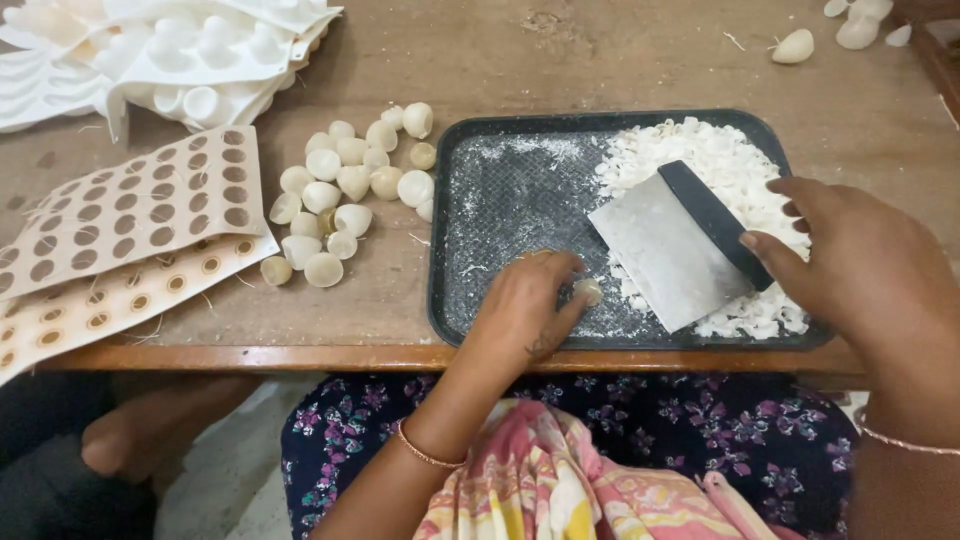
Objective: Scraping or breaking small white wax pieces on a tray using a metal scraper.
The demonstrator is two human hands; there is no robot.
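My left hand (525, 305) rests inside a black tray (500, 125) and pinches a small cream-white dome piece (588, 290) against the tray floor. My right hand (850, 255) grips the black handle of a flat metal scraper (665, 250), whose blade leans over the tray just right of the piece. A heap of white shavings (715, 160) fills the right side of the tray, and white dust covers its left side.
A cluster of cream dome pieces (345, 190) lies on the wooden table left of the tray. White moulds (170, 50) and perforated card sheets (130, 215) sit at far left. More white pieces (795, 45) lie at the top right. Someone's foot (130, 435) shows below the table edge.
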